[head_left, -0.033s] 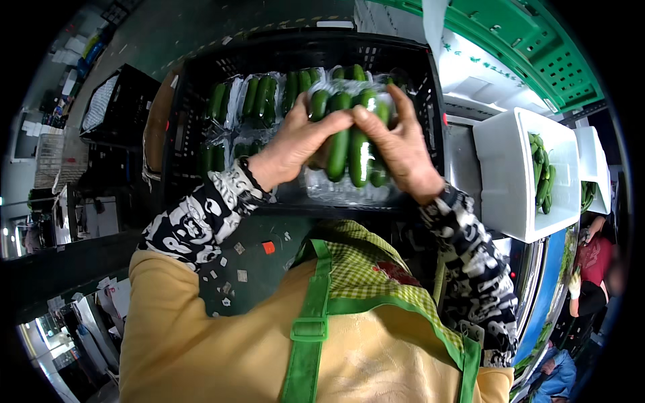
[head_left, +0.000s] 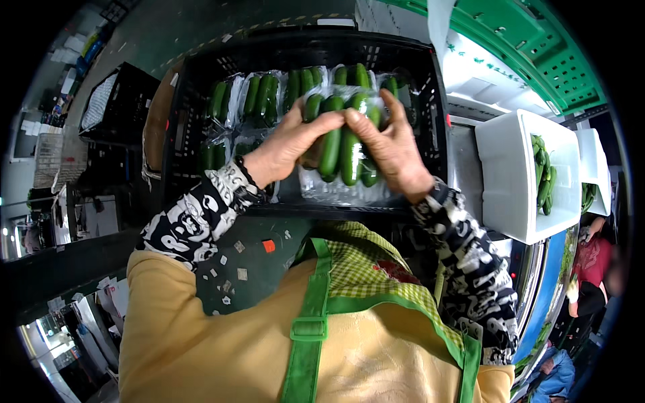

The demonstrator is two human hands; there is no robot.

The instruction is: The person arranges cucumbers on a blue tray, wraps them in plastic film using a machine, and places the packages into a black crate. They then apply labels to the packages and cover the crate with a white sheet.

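Note:
Both hands hold a pack of green cucumbers in clear, shiny plastic over the near right part of a black crate. My left hand grips the pack's left side and my right hand its right side. Their thumbs meet on top; most of the other fingers are hidden around the pack. Below its near end shows more clear plastic; I cannot tell whether it belongs to the same pack. Inside the crate, wrapped cucumber packs lie side by side in a far row, with others at the near left.
Right of the crate stands a white foam box with loose green vegetables. A green perforated crate is at the upper right. Another black crate sits to the left. At the far right is a person in a red top.
The held pack and both hands have shifted slightly left over the crate. My hands keep their grip on the pack.

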